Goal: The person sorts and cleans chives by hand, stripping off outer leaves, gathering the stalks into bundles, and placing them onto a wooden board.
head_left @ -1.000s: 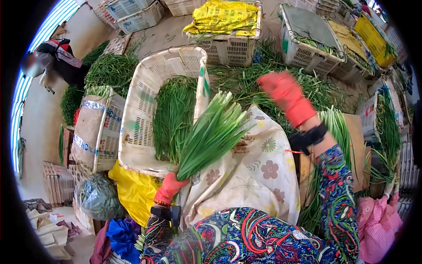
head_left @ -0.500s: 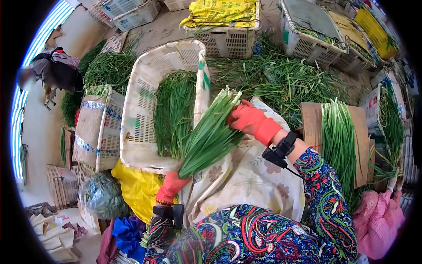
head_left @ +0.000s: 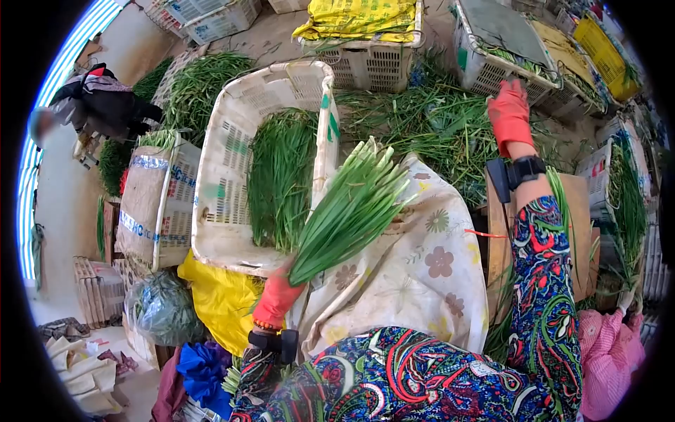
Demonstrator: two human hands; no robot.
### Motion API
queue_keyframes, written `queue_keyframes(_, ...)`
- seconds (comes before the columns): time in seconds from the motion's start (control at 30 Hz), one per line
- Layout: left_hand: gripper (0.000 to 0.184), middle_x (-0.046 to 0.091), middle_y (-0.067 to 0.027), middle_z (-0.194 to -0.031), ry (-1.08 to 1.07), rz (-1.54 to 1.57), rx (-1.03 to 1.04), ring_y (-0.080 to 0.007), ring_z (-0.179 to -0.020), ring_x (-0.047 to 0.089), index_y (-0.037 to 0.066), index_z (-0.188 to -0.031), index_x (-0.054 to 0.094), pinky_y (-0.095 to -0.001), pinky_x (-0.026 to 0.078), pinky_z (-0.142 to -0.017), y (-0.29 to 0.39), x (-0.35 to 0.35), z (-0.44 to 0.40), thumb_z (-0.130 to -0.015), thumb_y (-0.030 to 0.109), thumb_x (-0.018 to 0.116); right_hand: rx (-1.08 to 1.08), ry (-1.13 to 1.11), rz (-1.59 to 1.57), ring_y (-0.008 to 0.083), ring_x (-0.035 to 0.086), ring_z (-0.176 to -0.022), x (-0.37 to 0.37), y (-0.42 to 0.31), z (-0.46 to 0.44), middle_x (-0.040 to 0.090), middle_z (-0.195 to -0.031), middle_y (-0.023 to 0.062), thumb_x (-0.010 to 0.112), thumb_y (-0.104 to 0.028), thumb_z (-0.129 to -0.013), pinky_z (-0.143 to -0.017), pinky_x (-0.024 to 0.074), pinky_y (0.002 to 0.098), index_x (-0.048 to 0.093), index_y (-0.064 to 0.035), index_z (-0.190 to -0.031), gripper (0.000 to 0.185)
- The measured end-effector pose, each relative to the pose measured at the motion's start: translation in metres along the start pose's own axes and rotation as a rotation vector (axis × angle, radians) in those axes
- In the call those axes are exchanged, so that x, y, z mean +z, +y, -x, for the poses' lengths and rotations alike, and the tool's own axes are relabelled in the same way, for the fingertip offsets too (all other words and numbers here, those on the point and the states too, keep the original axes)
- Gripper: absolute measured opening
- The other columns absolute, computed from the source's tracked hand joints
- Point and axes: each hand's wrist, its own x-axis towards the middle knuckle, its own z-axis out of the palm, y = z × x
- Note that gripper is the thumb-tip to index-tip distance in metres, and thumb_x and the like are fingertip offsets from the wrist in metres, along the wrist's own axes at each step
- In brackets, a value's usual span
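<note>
My left hand (head_left: 278,299), in a red glove, is closed around the leafy lower end of a bunch of garlic chives (head_left: 351,211). The bunch slants up to the right, its pale cut ends fanned out over the cloth on my lap. My right hand (head_left: 510,119), also gloved in red, is stretched far forward above the loose leaves on the floor; its fingers are blurred. Beside the bunch stands a white plastic crate (head_left: 228,162) with more chives (head_left: 281,176) lying inside. Under my right forearm, more chives (head_left: 559,200) show at the brown board (head_left: 578,211), mostly hidden.
Loose green leaves (head_left: 436,116) litter the floor ahead. A flowered cloth (head_left: 422,281) covers my lap. Crates, one topped with yellow sacking (head_left: 362,21), stand at the back. A filled plastic bag (head_left: 165,309) sits at left. Another person (head_left: 98,105) bends over at far left.
My right hand has let go of the chive bunch and moved forward and right, over the floor litter. My left hand keeps its hold; the bunch's cut ends have spread and tipped right.
</note>
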Motion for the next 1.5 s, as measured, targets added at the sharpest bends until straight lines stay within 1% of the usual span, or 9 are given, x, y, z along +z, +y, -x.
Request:
queue_keyframes(0.23, 0.068, 0.06, -0.0163, -0.099, 0.115, -0.217, 0.113, -0.0319, -0.09, 0.059, 0.015, -0.131, 0.038, -0.0352, 0.048, -0.074, 0.023, 0.002, 0.003, -0.069, 0.006, 0.063, -0.589, -0.694, -1.059, 0.0292, 0.049, -0.103, -0.05, -0.1, 0.098, 0.055, -0.108, 0.0135, 0.057, -0.03, -0.079, -0.089, 0.0391, 0.0342, 0.059, -0.0105, -0.104, 0.032)
queue_keyframes(0.33, 0.07, 0.06, -0.0165, -0.099, 0.092, -0.305, 0.052, -0.0326, -0.089, 0.059, 0.019, -0.131, 0.037, -0.0357, 0.048, -0.073, 0.022, 0.001, 0.005, -0.068, 0.006, 0.063, -0.147, -1.097, -0.954, 0.029, 0.054, -0.091, -0.045, -0.137, 0.115, 0.059, -0.092, 0.0146, 0.054, -0.032, -0.079, -0.078, 0.0427, 0.0331, 0.063, -0.0103, -0.093, 0.027)
queue_keyframes(0.6, 0.066, 0.06, -0.0177, -0.098, 0.098, -0.174, 0.095, -0.033, -0.09, 0.059, 0.013, -0.129, 0.039, -0.0352, 0.048, -0.074, 0.006, 0.006, 0.005, -0.069, 0.007, 0.064, -0.49, -0.345, -0.906, 0.0226, 0.059, -0.077, -0.039, -0.1, 0.047, 0.063, -0.077, 0.0069, 0.041, -0.007, -0.079, -0.072, 0.0459, 0.0307, 0.064, -0.0072, -0.073, 0.023)
queue_keyframes(0.77, 0.064, 0.06, -0.0175, -0.099, 0.103, -0.137, 0.088, -0.0327, -0.091, 0.059, 0.013, -0.128, 0.041, -0.0347, 0.048, -0.075, 0.007, 0.005, 0.006, -0.069, 0.007, 0.064, 0.239, -0.036, -0.043, 0.0283, 0.054, -0.099, -0.063, 0.009, -0.049, 0.055, -0.11, 0.0134, 0.051, -0.024, -0.083, -0.089, 0.0413, 0.034, 0.055, -0.0017, -0.108, 0.033)
queue_keyframes(0.83, 0.065, 0.06, -0.0174, -0.099, 0.126, -0.153, 0.133, -0.0327, -0.091, 0.059, 0.014, -0.129, 0.04, -0.0346, 0.048, -0.075, 0.015, 0.005, 0.004, -0.069, 0.006, 0.064, -0.095, 0.23, -0.369, 0.0303, 0.051, -0.104, -0.043, 0.008, -0.033, 0.056, -0.108, 0.0122, 0.058, -0.023, -0.079, -0.092, 0.0399, 0.0337, 0.056, -0.004, -0.108, 0.034)
queue_keyframes(0.93, 0.066, 0.06, -0.0167, -0.098, 0.095, -0.202, 0.024, -0.0326, -0.09, 0.059, 0.017, -0.13, 0.04, -0.035, 0.048, -0.073, 0.028, 0.004, 0.004, -0.069, 0.005, 0.063, -0.493, -0.497, -0.698, 0.0297, 0.047, -0.108, -0.07, -0.074, 0.039, 0.054, -0.113, 0.0098, 0.064, -0.036, -0.073, -0.09, 0.0382, 0.0396, 0.06, -0.0103, -0.102, 0.038)
queue_keyframes(1.03, 0.068, 0.06, -0.0163, -0.096, 0.135, -0.218, 0.111, -0.033, -0.088, 0.059, 0.019, -0.13, 0.039, -0.0357, 0.048, -0.072, 0.034, 0.001, 0.006, -0.068, 0.005, 0.063, -0.738, -0.387, -0.713, 0.022, 0.037, -0.12, -0.037, -0.122, 0.136, 0.051, -0.117, 0.0033, 0.052, -0.058, -0.07, -0.101, 0.0198, 0.0459, 0.062, -0.0214, -0.095, 0.045)
queue_keyframes(1.2, 0.069, 0.06, -0.0177, -0.099, 0.113, -0.234, 0.044, -0.0335, -0.091, 0.058, 0.018, -0.131, 0.038, -0.0357, 0.048, -0.074, 0.032, 0.0, 0.007, -0.068, 0.005, 0.063, -0.646, -0.69, -0.866, 0.0051, 0.051, -0.097, -0.039, -0.151, 0.152, 0.057, -0.092, -0.0064, 0.05, -0.028, -0.078, -0.096, 0.0262, 0.0435, 0.059, -0.024, -0.085, 0.012)
queue_keyframes(1.5, 0.067, 0.059, -0.0182, -0.102, 0.082, -0.175, 0.063, -0.032, -0.093, 0.058, 0.014, -0.13, 0.039, -0.0351, 0.047, -0.076, 0.019, 0.003, 0.004, -0.069, 0.004, 0.062, -0.508, 0.029, -0.479, 0.0297, 0.06, -0.075, -0.024, -0.075, 0.036, 0.061, -0.081, 0.0124, 0.048, -0.013, -0.077, -0.066, 0.0491, 0.0381, 0.06, -0.0087, -0.085, 0.016)
